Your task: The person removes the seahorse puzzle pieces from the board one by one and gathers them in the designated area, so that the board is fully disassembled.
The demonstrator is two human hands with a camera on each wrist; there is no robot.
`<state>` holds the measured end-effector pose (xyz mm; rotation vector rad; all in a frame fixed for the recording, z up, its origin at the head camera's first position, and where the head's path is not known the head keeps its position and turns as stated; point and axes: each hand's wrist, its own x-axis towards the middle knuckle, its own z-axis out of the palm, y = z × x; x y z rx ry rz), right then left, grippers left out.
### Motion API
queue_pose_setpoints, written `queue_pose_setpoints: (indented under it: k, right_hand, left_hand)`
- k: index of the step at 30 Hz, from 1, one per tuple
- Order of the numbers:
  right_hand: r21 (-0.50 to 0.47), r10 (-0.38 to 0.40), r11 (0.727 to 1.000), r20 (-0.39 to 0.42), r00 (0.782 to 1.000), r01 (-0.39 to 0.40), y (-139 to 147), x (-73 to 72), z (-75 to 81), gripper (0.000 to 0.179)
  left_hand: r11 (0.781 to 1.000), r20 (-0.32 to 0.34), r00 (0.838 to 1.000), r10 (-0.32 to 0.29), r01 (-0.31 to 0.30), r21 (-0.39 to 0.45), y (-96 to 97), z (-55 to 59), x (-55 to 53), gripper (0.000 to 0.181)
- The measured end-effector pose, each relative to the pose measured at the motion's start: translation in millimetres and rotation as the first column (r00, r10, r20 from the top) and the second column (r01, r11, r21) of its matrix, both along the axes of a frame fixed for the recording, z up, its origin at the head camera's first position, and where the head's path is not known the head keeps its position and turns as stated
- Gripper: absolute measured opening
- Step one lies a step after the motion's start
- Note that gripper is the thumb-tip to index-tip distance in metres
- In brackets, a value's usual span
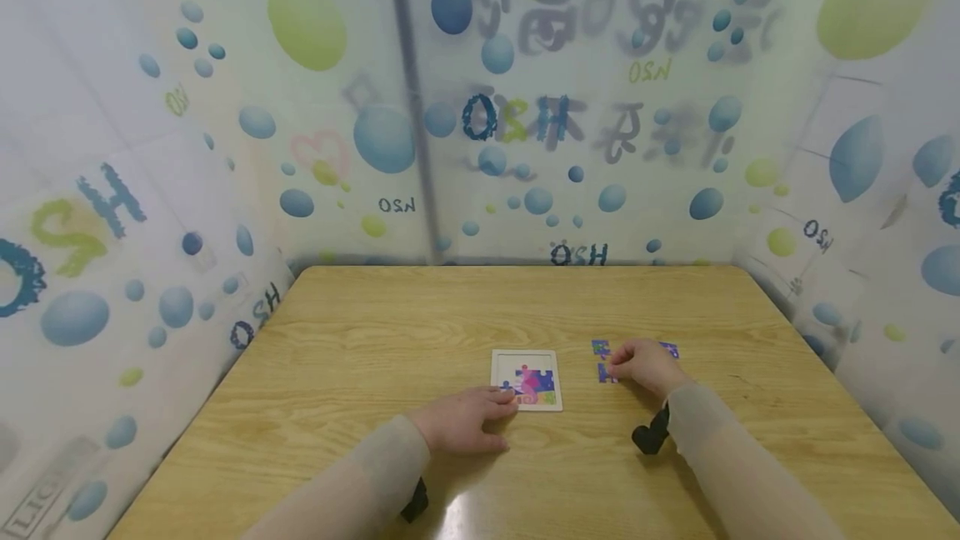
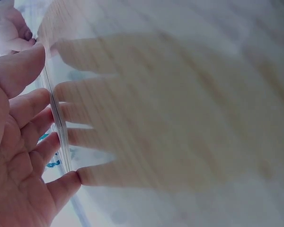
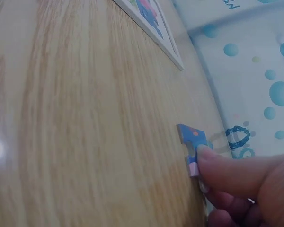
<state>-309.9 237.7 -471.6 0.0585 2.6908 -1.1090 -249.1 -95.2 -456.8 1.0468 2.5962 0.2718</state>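
A white square puzzle tray (image 1: 517,359) lies on the table, holding joined pieces with a pink seahorse (image 1: 528,386) on purple; its upper left part shows bare backing. My left hand (image 1: 468,422) rests with extended fingers on the tray's lower left corner. In the left wrist view the fingertips of that hand (image 2: 23,142) touch the table level. To the right of the tray, my right hand (image 1: 647,365) pinches a blue puzzle piece (image 3: 194,137) with an orange spot and a pink corner between thumb and fingers. Another loose piece (image 1: 601,347) lies just beyond those fingertips.
More loose purple puzzle pieces (image 1: 670,349) lie behind the right hand, partly covered by it. The wooden table (image 1: 390,315) meets a patterned curtain (image 1: 637,190) at the back, with curtains along both sides. Black wrist mounts (image 1: 651,432) hang below the sleeves.
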Motion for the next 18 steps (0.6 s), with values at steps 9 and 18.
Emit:
queue_pose_setpoints:
  k: [9,18]
  right_hand:
    - [0.018,-0.009,1.000,-0.008,1.000,0.009,-1.6,1.1,-2.0,0.015]
    - [0.012,0.008,1.000,0.005,1.000,-0.008,-1.8,2.1,1.7,0.018]
  left_hand:
    - [1.000,0.009,1.000,0.003,-0.003,0.009,-1.3,-0.5,-0.6,0.063]
    - [1.000,0.008,1.000,0.002,-0.002,0.005,-0.9,0.4,0.1,0.063]
